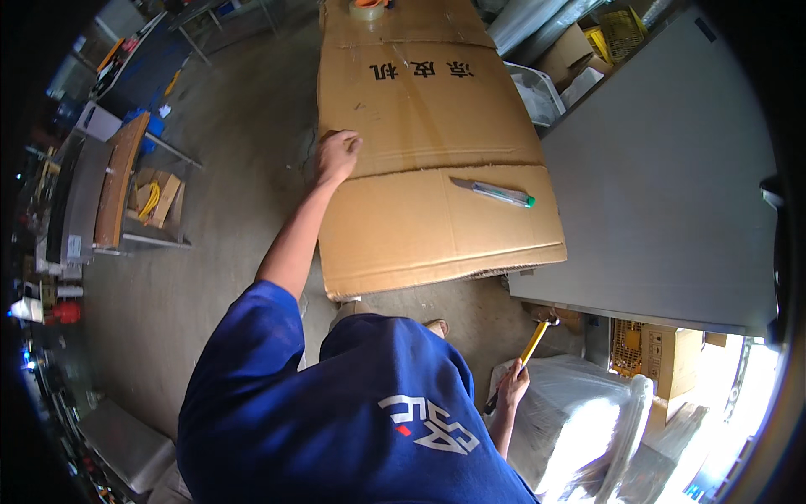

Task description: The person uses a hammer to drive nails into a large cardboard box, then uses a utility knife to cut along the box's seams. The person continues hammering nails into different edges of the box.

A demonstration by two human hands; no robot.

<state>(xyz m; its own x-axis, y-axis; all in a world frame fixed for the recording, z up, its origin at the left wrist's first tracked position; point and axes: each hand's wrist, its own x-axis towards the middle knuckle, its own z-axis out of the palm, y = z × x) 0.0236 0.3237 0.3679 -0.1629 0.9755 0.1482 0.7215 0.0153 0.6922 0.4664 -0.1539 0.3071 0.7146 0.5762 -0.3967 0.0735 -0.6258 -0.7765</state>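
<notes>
A large brown cardboard sheet or box top [420, 223] with dark printing lies in front of me. My left hand [338, 155] is at its left edge by a crosswise seam, fingers curled closed; whatever they may hold is too small or hidden to make out. Down at my right side, my right hand [510, 388] grips a hammer [535, 342] with a yellow shaft and dark grip, its head pointing up and away, apart from the cardboard. On the near part of the cardboard rests a utility knife [497, 193] with a green end, its blade out to the left.
A roll of tape [367, 9] sits at the cardboard's far end. Close on the right stands a big grey panel [663, 176]. Plastic-wrapped goods [579, 412] are at my lower right. Leftward, across bare concrete floor [227, 126], stands a wooden-topped table [122, 181].
</notes>
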